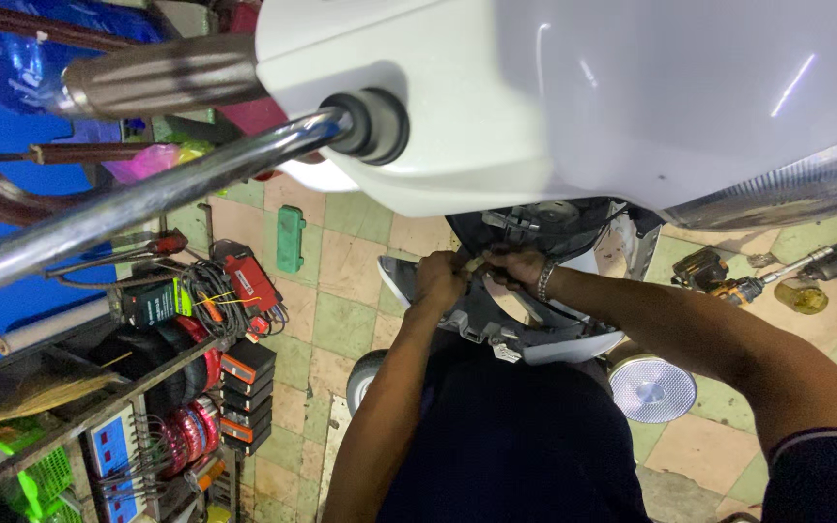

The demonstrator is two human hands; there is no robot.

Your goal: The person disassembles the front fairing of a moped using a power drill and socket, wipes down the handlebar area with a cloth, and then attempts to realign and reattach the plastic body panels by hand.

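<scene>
A white scooter body (573, 97) fills the top of the view, and below it an open dark cavity (544, 225) shows wiring. My left hand (438, 279) and my right hand (517, 267) meet just under that cavity, over a grey-white lower panel (554, 339). A small yellowish piece (477, 261) sits between the two hands, and the fingers of both are curled onto it. On my right wrist is a metal bracelet (544, 281). What the piece joins to is hidden by my fingers.
A chrome handlebar (147, 194) crosses the upper left. On the tiled floor lie a power drill (719, 276), an amber lens (801, 295), a round reflector (651, 387) and a green block (290, 237). Left, a shelf (99, 407) holds boxes, wires and a red unit (249, 281).
</scene>
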